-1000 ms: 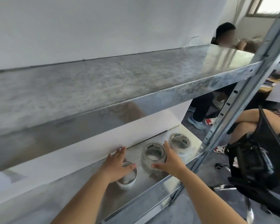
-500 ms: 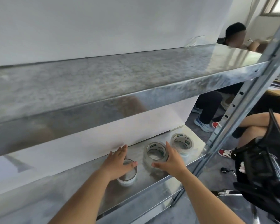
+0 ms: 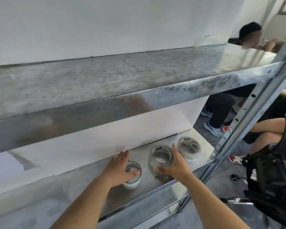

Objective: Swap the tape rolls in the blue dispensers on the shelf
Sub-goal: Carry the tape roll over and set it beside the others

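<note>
Galvanised shelving fills my view, two steel tiers against a white backing board, with people seated on the floor off to the right. Everything I care about sits on the lower shelf (image 3: 82, 184).

Working left to right: my left hand (image 3: 118, 169) is draped over the thin roll (image 3: 132, 175), fingers spread across its far rim and thumb hooked over the near edge, so it cups the roll rather than pinching it. This roll looks nearly spent, little more than a ring. Just beside it, the middle roll (image 3: 160, 157) is fuller, and my right hand (image 3: 176, 165) wraps its right flank, fingers splayed up the side, thumb reaching along the front. Near that, a third roll (image 3: 189, 146) lies flat by the shelf's right end, untouched.

No blue dispenser shows anywhere in my feed, on either tier. My read is that the swap is far from complete: the rolls lie loose on the steel, mounted in nothing. Whether they came out of dispensers or wait to go in, I cannot tell. What remains, as I judge it, is finding the dispensers and seating rolls in them.
</note>
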Demonstrator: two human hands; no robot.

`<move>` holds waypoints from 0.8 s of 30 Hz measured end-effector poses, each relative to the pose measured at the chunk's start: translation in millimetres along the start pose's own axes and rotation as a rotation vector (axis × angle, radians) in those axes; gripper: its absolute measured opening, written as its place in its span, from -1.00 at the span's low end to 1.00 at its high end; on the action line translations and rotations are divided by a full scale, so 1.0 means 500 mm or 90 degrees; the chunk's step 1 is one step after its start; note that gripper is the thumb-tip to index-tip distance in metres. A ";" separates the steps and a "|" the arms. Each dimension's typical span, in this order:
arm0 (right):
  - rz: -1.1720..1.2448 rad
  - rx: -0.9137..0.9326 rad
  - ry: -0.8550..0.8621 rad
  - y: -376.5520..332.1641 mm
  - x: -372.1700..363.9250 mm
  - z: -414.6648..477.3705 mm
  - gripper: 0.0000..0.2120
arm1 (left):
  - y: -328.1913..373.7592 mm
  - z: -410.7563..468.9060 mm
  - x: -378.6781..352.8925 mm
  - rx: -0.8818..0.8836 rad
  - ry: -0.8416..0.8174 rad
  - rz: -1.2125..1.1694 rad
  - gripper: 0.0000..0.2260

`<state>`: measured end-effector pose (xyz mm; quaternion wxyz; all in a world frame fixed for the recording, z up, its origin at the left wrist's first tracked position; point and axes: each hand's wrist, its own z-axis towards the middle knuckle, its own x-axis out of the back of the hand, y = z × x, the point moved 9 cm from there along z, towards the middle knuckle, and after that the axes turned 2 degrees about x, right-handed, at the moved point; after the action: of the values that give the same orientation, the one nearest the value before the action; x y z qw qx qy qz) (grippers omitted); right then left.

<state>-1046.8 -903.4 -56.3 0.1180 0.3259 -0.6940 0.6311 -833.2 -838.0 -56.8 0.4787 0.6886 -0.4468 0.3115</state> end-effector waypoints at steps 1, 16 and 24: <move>0.001 0.003 0.004 0.002 0.001 -0.001 0.23 | -0.001 -0.003 0.000 0.004 -0.003 -0.001 -0.12; -0.016 0.054 0.017 -0.031 0.039 -0.018 0.13 | 0.014 -0.036 0.031 0.032 0.026 0.005 -0.22; -0.051 0.103 0.002 -0.082 0.033 -0.020 0.09 | -0.016 -0.070 0.044 0.090 0.080 -0.006 -0.23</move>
<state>-1037.3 -898.5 -12.2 0.1176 0.3610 -0.6268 0.6804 -816.9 -811.1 -29.1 0.4572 0.7020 -0.3894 0.3827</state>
